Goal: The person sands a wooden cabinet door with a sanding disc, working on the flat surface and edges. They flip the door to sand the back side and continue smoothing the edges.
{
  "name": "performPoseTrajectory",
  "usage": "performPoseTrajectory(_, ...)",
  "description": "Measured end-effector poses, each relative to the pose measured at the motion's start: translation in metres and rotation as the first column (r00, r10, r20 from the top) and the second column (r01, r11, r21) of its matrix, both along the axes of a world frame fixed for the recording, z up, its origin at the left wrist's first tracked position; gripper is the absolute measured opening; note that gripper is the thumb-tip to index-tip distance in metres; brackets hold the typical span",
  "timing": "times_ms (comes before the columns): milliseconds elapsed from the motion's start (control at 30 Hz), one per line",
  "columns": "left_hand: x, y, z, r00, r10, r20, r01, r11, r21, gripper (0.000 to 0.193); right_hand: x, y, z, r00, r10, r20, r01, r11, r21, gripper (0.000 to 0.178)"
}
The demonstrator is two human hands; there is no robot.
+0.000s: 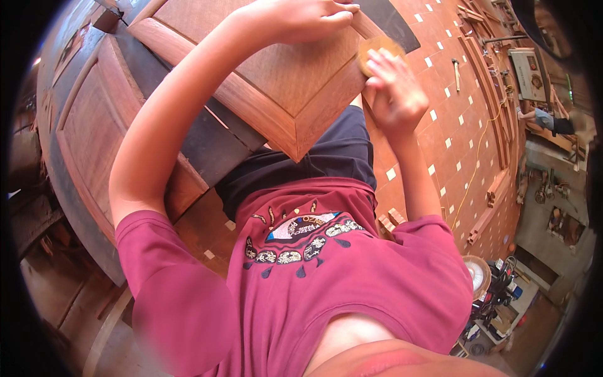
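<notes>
A framed wooden panel [282, 69], like a cabinet door, lies in front of me with its mitred corner pointing toward my lap. My left hand [317, 19] rests on its face near the top of the view, fingers stretched out and holding nothing. At the panel's right edge, my right hand [396, 88] presses a round tan sanding disc [377, 53] with its fingers. That hand is slightly blurred, and it covers part of the disc. The disc appears to touch the edge of the frame.
A second framed panel [100, 113] lies left on the dark worktop [213, 144]. On the tiled floor [443, 157] to the right are a hammer [456, 74], a yellow cord [478, 154] and long wooden strips [487, 88]. Tools and a round white-rimmed object [477, 276] stand lower right. Another person [553, 122] is partly visible far right.
</notes>
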State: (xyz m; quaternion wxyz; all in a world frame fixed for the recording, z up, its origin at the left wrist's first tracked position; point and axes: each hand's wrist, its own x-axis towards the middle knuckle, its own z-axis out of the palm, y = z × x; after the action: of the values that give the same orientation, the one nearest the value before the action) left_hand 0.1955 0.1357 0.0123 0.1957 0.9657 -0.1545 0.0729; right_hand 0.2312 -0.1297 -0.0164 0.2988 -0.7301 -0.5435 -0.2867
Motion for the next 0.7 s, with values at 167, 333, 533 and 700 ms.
performPoseTrajectory(167,-0.001,-0.002,0.002,1.000,-0.018,0.016,0.018,0.999,-0.027,0.053,-0.123,0.005,0.008,0.903,0.412,-0.122,-0.425,0.899,-0.104,0.022)
performPoseTrajectory(333,-0.005,-0.001,0.000,0.996,-0.014,0.084,0.009,0.998,0.060,0.053,-0.057,0.003,-0.005,0.959,0.264,-0.099,-0.268,0.963,-0.028,0.015)
performPoseTrajectory(533,-0.010,-0.003,0.013,0.998,-0.039,0.058,0.034,0.995,0.089,0.056,-0.027,0.003,-0.004,0.987,0.112,-0.113,-0.110,0.994,0.024,0.014)
performPoseTrajectory(700,-0.006,0.000,-0.001,0.995,-0.027,0.097,0.018,0.996,0.087,0.058,-0.111,0.005,0.002,0.867,0.439,-0.235,-0.457,0.889,-0.026,0.025)
